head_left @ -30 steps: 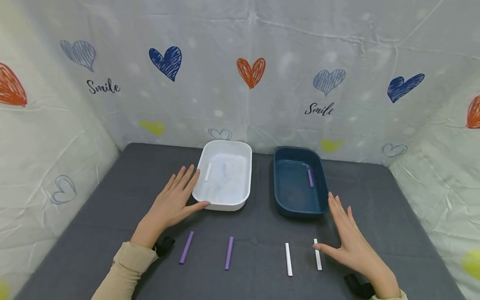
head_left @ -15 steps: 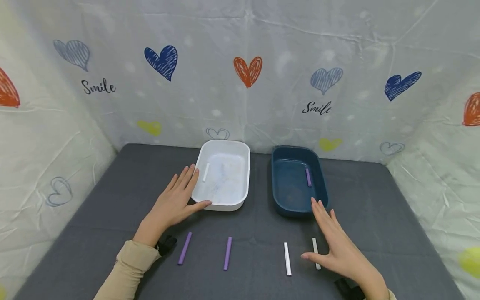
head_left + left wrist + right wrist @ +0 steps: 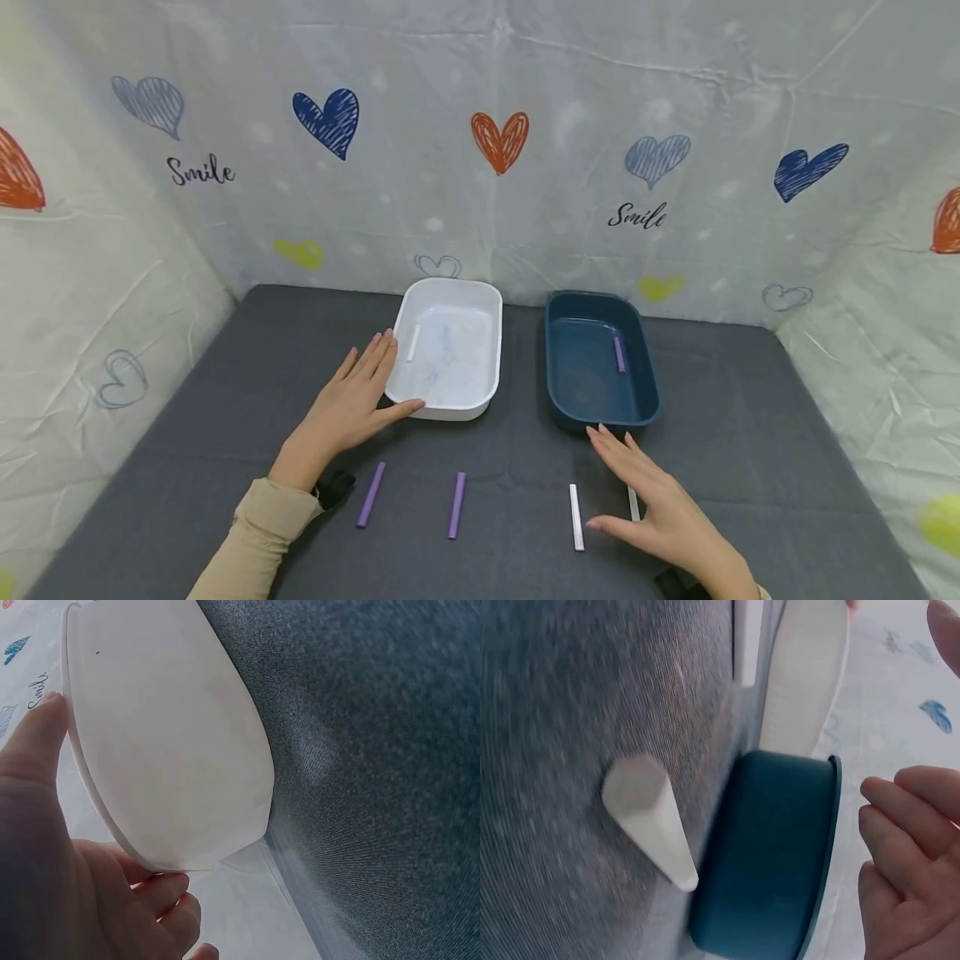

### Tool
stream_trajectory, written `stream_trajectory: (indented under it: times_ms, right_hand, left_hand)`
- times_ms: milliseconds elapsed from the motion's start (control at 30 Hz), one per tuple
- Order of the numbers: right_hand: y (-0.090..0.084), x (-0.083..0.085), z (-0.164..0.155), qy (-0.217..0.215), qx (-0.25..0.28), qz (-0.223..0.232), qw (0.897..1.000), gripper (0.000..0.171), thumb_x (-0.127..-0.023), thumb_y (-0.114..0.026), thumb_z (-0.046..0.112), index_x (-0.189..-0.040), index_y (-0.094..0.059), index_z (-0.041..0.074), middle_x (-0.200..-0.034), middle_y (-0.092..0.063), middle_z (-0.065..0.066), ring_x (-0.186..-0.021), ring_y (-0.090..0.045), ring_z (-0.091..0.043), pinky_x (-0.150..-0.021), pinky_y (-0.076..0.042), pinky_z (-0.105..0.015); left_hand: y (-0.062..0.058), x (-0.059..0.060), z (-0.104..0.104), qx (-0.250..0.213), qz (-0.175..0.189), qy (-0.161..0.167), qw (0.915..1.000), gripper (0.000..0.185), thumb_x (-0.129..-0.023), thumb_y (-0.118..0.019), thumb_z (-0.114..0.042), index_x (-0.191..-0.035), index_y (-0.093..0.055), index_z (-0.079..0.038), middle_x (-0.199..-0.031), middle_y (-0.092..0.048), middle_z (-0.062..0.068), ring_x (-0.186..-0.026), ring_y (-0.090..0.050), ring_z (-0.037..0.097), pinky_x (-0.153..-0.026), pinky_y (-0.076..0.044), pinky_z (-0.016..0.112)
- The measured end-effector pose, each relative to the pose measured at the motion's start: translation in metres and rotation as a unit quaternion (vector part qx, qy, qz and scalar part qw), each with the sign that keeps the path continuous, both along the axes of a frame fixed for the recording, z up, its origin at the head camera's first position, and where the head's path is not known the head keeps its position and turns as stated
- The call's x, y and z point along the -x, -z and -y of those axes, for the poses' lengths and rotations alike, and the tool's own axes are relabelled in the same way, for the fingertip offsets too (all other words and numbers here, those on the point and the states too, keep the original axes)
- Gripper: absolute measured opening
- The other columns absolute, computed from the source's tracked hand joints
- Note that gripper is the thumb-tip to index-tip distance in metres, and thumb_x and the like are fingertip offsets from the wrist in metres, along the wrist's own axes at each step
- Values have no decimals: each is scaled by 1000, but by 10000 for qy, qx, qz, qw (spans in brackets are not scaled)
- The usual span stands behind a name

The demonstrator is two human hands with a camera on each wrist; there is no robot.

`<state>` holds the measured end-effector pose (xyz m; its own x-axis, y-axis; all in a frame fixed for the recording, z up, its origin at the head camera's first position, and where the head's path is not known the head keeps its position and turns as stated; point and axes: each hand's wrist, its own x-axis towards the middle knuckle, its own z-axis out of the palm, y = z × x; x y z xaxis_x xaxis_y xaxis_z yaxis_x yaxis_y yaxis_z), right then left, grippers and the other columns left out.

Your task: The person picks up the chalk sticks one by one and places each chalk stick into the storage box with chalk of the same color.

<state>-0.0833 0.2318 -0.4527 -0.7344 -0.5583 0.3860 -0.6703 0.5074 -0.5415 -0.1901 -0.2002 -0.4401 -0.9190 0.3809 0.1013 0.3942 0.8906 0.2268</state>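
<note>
My left hand rests at the near-left corner of the white tray, fingers straight along its side and thumb at the front rim. A white chalk stick lies inside that tray. My right hand hovers with spread fingers over the table, just in front of the dark blue tray, holding nothing. Under it, partly hidden, is a white chalk stick; another white chalk stick lies just left of the thumb. A purple chalk stick lies in the blue tray.
Two purple chalk sticks, a left one and a right one, lie on the grey tablecloth in front of the white tray. Behind the trays hangs a pale curtain printed with hearts; more of it encloses both sides.
My right hand has moved left and nearer to me, from beside the blue tray's right edge to in front of it, now covering more of one white chalk stick. The left hand stays put.
</note>
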Motion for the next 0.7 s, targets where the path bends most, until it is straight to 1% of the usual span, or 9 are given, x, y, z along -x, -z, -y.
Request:
stream_trajectory:
  times_ms: [133, 167, 200, 267, 333, 400, 467, 567, 700]
  right_hand:
    - [5, -2, 4, -43, 1, 319, 9995, 94, -80, -83, 38, -155, -35, 9, -157, -37, -11, -145, -33, -27, -119, -14, -22]
    - [7, -3, 5, 4, -61, 395, 9992, 94, -79, -83, 40, -155, -36, 9, -157, -38, -9, -144, -34, -29, -119, -16, -21]
    - [8, -3, 7, 53, -132, 456, 9989, 94, -79, -83, 42, -155, -37, 10, -156, -39, -9, -143, -36, -31, -118, -21, -23]
    - [10, -5, 9, 193, -309, 645, 9973, 93, -77, -82, 46, -153, -40, 12, -154, -43, -6, -140, -40, -36, -115, -32, -31]
    - [12, -6, 11, 340, -543, 912, 9938, 92, -77, -81, 50, -152, -43, 14, -152, -46, -2, -137, -42, -39, -110, -39, -43]
    - [11, -7, 13, 434, -761, 1121, 9898, 89, -77, -79, 53, -150, -47, 13, -149, -49, -3, -134, -45, -41, -104, -42, -56]
    - [10, -8, 13, 500, -932, 1372, 9849, 86, -79, -77, 55, -148, -49, 12, -147, -51, -5, -133, -46, -41, -103, -40, -63]
    - [10, -7, 15, 509, -1112, 1439, 9820, 82, -80, -76, 55, -146, -52, 11, -145, -54, -7, -132, -50, -35, -102, -41, -63]
    - [12, -7, 17, 387, -1151, 1229, 9850, 79, -81, -77, 52, -143, -55, 11, -142, -56, -4, -129, -55, -23, -101, -48, -52]
  left_hand:
    - [-1, 0, 0, -8, 39, 5, 10000, 105, -91, -47, -72, -158, -11, 1, -165, -4, 16, -152, -6, 31, -121, -8, 54]
    - [-1, 0, 0, -15, 41, -2, 10000, 105, -91, -47, -72, -158, -11, 1, -165, -5, 16, -152, -7, 31, -121, -8, 54]
    - [-1, -1, 0, -25, 42, -6, 10000, 105, -91, -48, -72, -158, -12, 1, -165, -5, 16, -152, -7, 31, -121, -8, 53]
    - [-1, -1, -1, -39, 65, 3, 10000, 105, -91, -48, -72, -158, -12, 1, -165, -5, 16, -152, -7, 31, -121, -9, 53]
    - [-2, -1, -2, -71, 78, -8, 9999, 105, -91, -48, -72, -158, -12, 1, -165, -6, 16, -152, -7, 31, -121, -9, 53]
    - [-2, -1, -2, -113, 117, -6, 9999, 105, -92, -48, -72, -158, -11, 1, -165, -6, 17, -152, -7, 31, -121, -9, 53]
    - [-1, 0, -2, -147, 137, -1, 9998, 105, -92, -48, -71, -158, -10, 1, -165, -5, 17, -152, -6, 31, -121, -9, 54]
    - [-1, 0, -2, -144, 155, -18, 9998, 105, -92, -48, -71, -158, -9, 1, -165, -4, 17, -152, -5, 31, -121, -9, 55]
    - [-2, 0, -4, -184, 168, 5, 9997, 105, -92, -48, -71, -157, -9, 2, -165, -4, 17, -152, -6, 32, -120, -10, 55]
